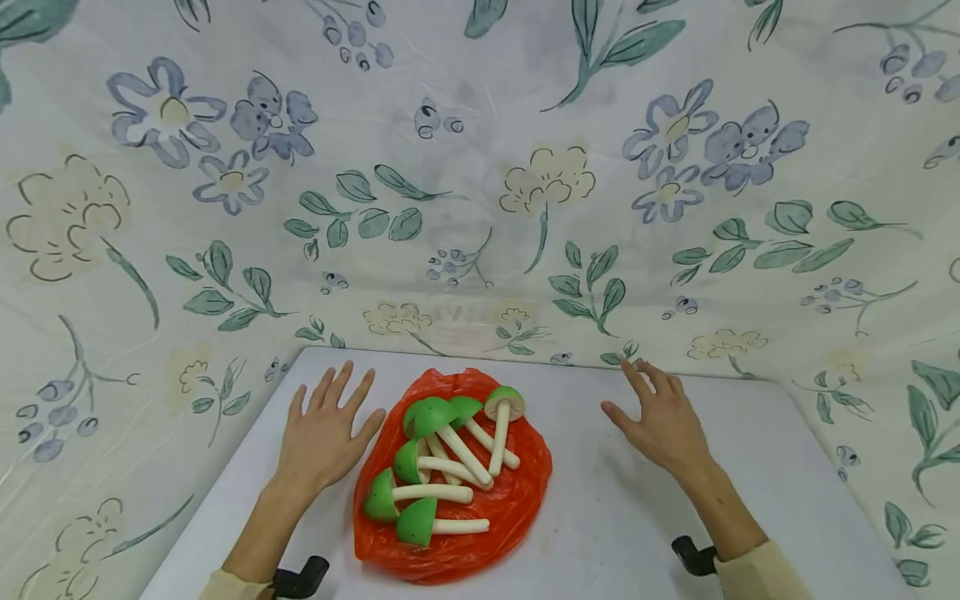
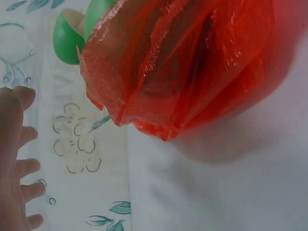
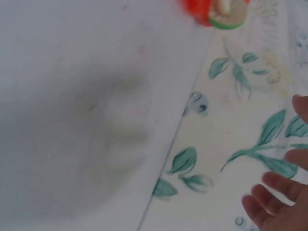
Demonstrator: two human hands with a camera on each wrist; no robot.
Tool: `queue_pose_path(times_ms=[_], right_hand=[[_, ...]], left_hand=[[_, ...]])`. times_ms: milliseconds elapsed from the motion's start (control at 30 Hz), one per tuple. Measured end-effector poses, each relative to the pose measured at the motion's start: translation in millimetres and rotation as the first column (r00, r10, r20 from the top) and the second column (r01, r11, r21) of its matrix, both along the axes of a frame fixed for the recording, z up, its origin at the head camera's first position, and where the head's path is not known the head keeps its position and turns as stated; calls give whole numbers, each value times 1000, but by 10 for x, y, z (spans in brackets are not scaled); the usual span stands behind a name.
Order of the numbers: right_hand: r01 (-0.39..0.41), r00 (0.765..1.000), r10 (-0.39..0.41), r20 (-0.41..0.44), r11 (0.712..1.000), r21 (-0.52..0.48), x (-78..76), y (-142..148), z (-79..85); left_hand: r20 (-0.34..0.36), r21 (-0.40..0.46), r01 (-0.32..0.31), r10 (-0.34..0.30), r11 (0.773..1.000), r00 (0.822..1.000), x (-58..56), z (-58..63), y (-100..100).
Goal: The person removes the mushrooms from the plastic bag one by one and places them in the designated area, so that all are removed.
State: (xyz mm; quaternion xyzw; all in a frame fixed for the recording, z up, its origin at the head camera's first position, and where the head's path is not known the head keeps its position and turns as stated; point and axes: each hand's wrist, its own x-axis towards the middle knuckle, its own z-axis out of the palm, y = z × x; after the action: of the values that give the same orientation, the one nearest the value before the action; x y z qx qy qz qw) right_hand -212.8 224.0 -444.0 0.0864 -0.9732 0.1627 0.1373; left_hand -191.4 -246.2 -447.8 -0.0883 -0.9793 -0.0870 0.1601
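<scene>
Several toy mushrooms with green caps and white stems (image 1: 450, 493) lie in a heap on a crumpled red plastic bag (image 1: 517, 525) near the middle of the white table. My left hand (image 1: 322, 437) hovers just left of the bag, fingers spread and holding nothing. In the left wrist view its fingers (image 2: 30, 166) show at the left edge, apart from the red bag (image 2: 183, 77). To the right of the bag, over the table, my right hand (image 1: 663, 421) is held with fingers extended and nothing in it. Its fingers (image 3: 284, 185) appear at the right wrist view's lower right.
The white tabletop (image 1: 600, 533) reaches back to a cloth (image 1: 465, 275) printed with flowers and leaves, which hangs behind and at both sides. A black wrist mount (image 1: 300, 577) sits on the left forearm, another mount (image 1: 694, 557) on the right.
</scene>
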Motion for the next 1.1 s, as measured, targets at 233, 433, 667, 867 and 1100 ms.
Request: queue_pose_path(times_ms=[233,433,667,867,1100], right_hand=[[-78,978,127,163,958,-277,-18,-253,98],[-137,923,284,259,873,-468,-22,-488,106],[-132,838,435,330,749,-650,21,-771,63],[-145,769,530,358,690,-709,34,-1011,-26],[-190,724,591,355,666,-721,70,-1240,-82]], left_hand=[[80,141,3,-15,990,997,11,-58,-17],[197,343,20,-93,939,976,57,-86,-79],[327,597,-12,-230,802,917,74,-106,-128],[423,664,-78,-288,743,859,64,-155,-123],[450,677,-90,-314,730,836,51,-255,-120]])
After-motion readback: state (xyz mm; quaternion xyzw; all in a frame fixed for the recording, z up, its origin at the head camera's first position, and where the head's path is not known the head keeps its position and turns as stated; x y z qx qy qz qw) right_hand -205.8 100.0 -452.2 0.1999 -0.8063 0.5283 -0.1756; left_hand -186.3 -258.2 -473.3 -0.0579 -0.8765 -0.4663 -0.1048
